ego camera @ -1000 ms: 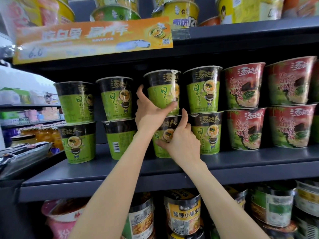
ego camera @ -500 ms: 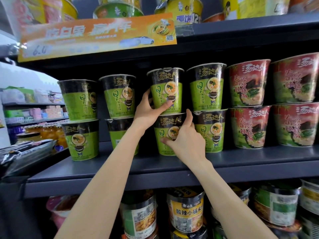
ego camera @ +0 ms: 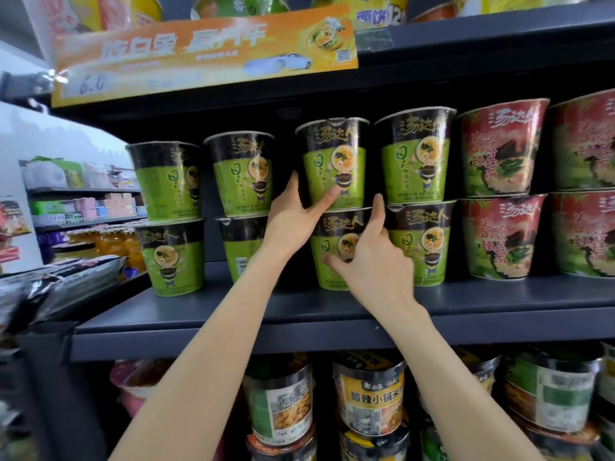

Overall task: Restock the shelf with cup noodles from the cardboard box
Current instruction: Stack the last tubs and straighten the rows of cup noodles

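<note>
My left hand cups the top cup low on its left side; my right hand braces the bottom cup. Both stand upright, mid-shelf, behind its front edge.

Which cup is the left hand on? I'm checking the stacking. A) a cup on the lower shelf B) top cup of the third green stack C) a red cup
B: the left hand grips the base of the top green cup, stacked on the cup the right hand steadies.
</note>
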`<action>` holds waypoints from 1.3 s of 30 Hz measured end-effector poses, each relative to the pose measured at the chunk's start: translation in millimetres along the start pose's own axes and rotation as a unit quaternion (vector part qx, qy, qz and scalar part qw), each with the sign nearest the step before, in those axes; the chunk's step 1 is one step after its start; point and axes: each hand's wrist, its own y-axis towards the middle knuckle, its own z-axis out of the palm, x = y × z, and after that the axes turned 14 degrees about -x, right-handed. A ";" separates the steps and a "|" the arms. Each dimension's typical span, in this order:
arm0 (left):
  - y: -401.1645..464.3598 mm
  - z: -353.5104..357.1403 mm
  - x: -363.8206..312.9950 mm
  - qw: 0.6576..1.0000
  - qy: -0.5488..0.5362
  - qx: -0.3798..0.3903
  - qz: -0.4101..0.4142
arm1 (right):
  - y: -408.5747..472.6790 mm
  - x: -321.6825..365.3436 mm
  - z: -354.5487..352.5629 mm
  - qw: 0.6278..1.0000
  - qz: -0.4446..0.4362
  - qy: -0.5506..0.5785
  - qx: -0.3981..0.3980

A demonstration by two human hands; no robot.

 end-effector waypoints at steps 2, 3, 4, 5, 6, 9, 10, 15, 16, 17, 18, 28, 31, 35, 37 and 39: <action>-19.6 -18.0 0.4 0.995 -0.016 -0.068 0.066 | -5.7 4.3 -11.9 0.997 -0.040 -0.009 -0.063; -28.9 -29.4 2.7 0.986 -0.017 -0.116 0.115 | -8.6 8.4 -17.3 0.994 -0.060 0.012 -0.095; -36.8 -41.8 6.7 0.974 -0.008 -0.162 0.160 | -11.1 14.5 -21.5 0.988 -0.082 0.054 -0.119; -41.7 -53.7 13.4 0.961 0.004 -0.199 0.189 | -13.3 21.7 -24.1 0.982 -0.104 0.103 -0.121; -44.0 -64.8 21.3 0.954 0.016 -0.224 0.200 | -14.1 29.7 -22.9 0.976 -0.118 0.152 -0.102; -38.4 -88.5 46.4 0.970 0.045 -0.211 0.114 | -11.4 52.8 -3.5 0.965 -0.097 0.240 0.034; -34.9 -92.4 54.1 0.979 0.057 -0.186 0.063 | -8.9 59.3 7.0 0.964 -0.082 0.238 0.086; -23.2 -92.6 71.5 0.993 0.058 -0.082 -0.056 | 5.7 82.4 49.3 0.935 0.040 0.226 0.269; -22.5 -90.9 71.9 0.994 0.053 -0.074 -0.060 | 6.8 84.4 53.5 0.927 0.062 0.230 0.289; -22.3 -89.6 71.6 0.994 0.054 -0.070 -0.062 | 6.5 85.4 55.6 0.920 0.078 0.234 0.304; -22.1 -88.7 72.0 0.994 0.057 -0.069 -0.061 | 5.3 85.1 56.6 0.916 0.085 0.238 0.312; -12.8 -90.5 83.9 0.997 0.030 -0.020 -0.069 | -25.1 66.0 30.5 0.931 0.022 0.269 0.245; -8.5 -87.9 86.0 0.997 0.017 -0.021 -0.070 | -29.4 62.1 25.7 0.934 0.012 0.267 0.238; -5.0 -90.6 91.1 0.997 -0.003 -0.017 -0.075 | -21.3 62.4 25.9 0.963 -0.015 0.195 0.184; -3.8 -94.7 93.5 0.996 -0.012 -0.008 -0.084 | -14.8 67.9 30.1 0.965 -0.006 0.174 0.194; -1.0 -96.8 99.0 0.996 -0.018 0.005 -0.090 | -11.9 74.1 36.0 0.955 0.018 0.186 0.231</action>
